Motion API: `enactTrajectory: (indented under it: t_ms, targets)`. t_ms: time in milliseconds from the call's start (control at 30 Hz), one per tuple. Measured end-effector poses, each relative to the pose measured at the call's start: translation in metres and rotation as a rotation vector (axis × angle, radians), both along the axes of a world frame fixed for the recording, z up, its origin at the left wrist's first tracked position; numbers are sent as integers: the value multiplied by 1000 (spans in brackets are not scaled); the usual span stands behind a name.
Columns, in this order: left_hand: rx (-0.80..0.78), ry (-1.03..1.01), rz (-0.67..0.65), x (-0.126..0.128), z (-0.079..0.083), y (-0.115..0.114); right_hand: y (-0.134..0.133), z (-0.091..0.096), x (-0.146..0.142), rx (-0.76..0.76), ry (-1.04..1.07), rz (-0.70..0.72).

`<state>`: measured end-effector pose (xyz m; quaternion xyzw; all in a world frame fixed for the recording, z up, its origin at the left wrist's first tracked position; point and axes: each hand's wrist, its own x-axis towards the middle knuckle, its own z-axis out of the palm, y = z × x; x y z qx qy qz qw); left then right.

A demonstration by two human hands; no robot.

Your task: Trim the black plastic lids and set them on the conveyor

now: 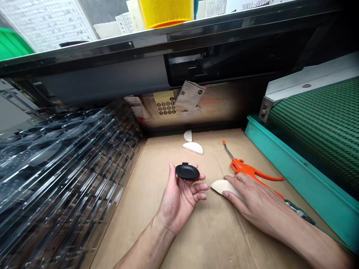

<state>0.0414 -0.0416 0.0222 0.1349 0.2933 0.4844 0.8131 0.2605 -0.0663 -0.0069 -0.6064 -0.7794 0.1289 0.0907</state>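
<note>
My left hand (pixel 179 201) holds a small black oval dish-like part with a tab (pixel 187 172), thumb on one side and fingers on the other. Under the fingers of my right hand (pixel 249 196) is a pale, half-round, felt-like pad (pixel 226 188), with the thumb along its near edge. Whether the pad is lifted off the brown board cannot be made out. Just beyond my right hand lies an orange air blow gun (pixel 244 168), its nozzle pointing away. Two more pale pads, a larger one (pixel 193 148) and a smaller one (pixel 188 136), lie farther back on the board.
Stacked clear plastic trays (pixel 84 179) with dark round parts stand at left. A teal bin (pixel 303 168) and a green mesh conveyor belt (pixel 322 116) border the right. A metal ledge (pixel 112 41) crosses the back, with a yellow container (pixel 168 13) above. Brown board (pixel 207 239) covers the worktop.
</note>
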Motion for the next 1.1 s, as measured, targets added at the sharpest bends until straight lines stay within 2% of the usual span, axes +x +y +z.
enactTrajectory:
  t_ms: [333,600,767,1100]
  targets:
    - [-4,29,68,1,3,-2,1,-5,0,-21,42,-10]
    - [178,51,40,-2,8,-15,2,4,-5,-41,128,-18]
    - [290,65,33,-5,13,-16,2,2,-6,2,166,-36]
    - [365,13,-46,-22,14,-14,2,-6,-6,56,190,-45]
